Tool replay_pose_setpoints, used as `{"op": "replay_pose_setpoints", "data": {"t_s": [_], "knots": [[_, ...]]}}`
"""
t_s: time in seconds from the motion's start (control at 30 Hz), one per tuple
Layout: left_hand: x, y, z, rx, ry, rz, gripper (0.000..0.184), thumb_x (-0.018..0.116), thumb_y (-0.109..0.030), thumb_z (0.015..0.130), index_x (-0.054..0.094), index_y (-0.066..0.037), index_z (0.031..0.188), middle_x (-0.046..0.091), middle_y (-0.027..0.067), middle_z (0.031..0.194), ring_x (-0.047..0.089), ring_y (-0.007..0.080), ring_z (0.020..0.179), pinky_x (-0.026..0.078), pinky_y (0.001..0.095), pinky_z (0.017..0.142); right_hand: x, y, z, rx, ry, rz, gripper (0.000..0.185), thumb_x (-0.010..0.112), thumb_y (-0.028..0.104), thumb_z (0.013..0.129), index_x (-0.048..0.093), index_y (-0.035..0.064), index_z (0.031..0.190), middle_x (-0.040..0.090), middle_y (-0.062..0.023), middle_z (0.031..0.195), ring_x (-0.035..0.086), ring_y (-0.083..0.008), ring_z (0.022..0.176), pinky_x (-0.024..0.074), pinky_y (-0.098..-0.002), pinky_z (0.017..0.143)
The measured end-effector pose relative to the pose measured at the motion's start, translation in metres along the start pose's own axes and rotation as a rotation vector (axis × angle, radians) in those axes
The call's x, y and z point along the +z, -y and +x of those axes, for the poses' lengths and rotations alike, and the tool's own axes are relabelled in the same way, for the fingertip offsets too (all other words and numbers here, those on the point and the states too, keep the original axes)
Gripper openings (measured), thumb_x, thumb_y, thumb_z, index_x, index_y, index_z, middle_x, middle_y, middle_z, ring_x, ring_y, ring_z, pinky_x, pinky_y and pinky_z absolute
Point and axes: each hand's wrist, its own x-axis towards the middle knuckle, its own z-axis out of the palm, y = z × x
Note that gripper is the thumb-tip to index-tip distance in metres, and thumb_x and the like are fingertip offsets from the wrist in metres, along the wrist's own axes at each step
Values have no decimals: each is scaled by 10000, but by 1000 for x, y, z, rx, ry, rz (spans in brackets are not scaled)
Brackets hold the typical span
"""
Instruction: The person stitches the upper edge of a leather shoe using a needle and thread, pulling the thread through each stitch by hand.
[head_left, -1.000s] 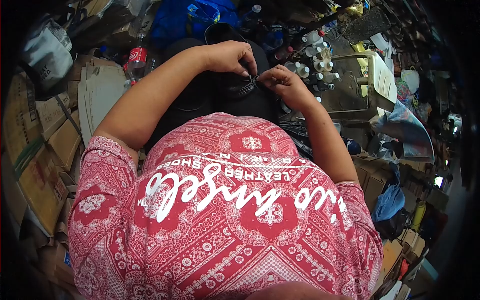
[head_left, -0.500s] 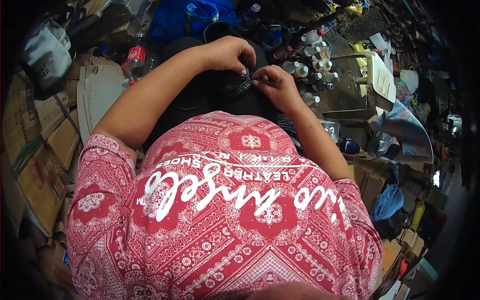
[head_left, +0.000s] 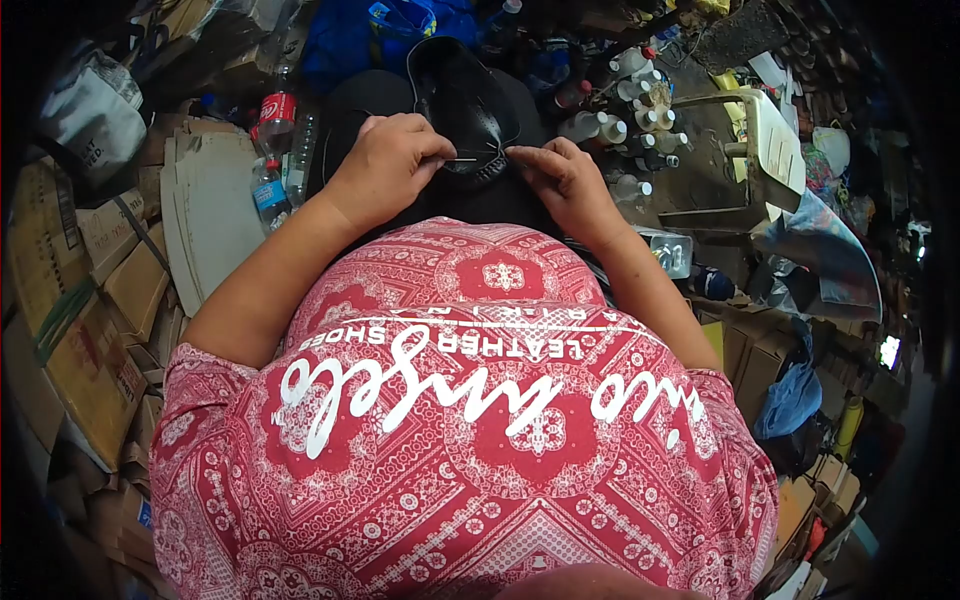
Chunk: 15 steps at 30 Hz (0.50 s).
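A black leather shoe (head_left: 466,100) rests on my lap, its near end showing a ridged, stitched edge (head_left: 488,165). My left hand (head_left: 393,160) is closed left of that edge, pinching a thin, shiny needle (head_left: 461,159) that points right across the shoe. On the other side, my right hand (head_left: 565,180) has its thumb and index finger together at the stitched edge. Dark thread seems to run there, but what those fingertips hold is too small to make out.
Several plastic bottles (head_left: 645,115) stand to the right, near an upturned whitish plastic chair or stool (head_left: 775,150). Cola bottles (head_left: 275,115) and cardboard sheets (head_left: 200,220) are on the left. A blue bag (head_left: 340,45) lies beyond my knees.
My left hand has moved from above the stitched edge to the left and slightly down, uncovering the shoe and the needle. My right hand stays close to the edge.
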Motion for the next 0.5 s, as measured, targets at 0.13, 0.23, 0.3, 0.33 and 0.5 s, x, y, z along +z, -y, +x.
{"op": "replay_pose_setpoints", "data": {"t_s": [0.13,0.23,0.3,0.33,0.5], "knots": [[4,2,6,70,-122,254,195,671,-22,752,697,-122,917,581,45,822,565,210,842,411,331,754,-3,-12,4,89,55,143,284,616,26,823,683,160,1064,556,-94,846,593,-238,776,484,-313,711],[7,5,20,146,-157,-29,211,667,-11,748,702,-132,917,550,38,785,537,208,797,406,330,735,-7,-24,13,79,137,264,288,592,13,835,690,169,1056,543,-68,907,562,-204,873,461,-295,793],[12,11,25,148,-127,-10,212,669,-12,750,706,-140,915,536,34,776,522,208,784,405,330,727,-9,-27,20,110,192,303,305,568,-19,828,698,159,1038,535,-48,939,538,-186,924,440,-281,845],[14,13,27,152,-99,8,214,671,-13,753,710,-148,913,522,29,767,507,208,771,404,330,719,-9,-29,22,109,191,303,305,568,-19,828,698,159,1038,535,-48,939,538,-186,924,440,-281,845],[19,19,28,119,-74,26,206,678,-15,755,718,-155,901,506,23,765,484,202,762,402,323,702,-10,-31,27,142,239,348,315,545,-62,809,705,123,1008,545,-49,947,537,-183,938,430,-273,866]]}}
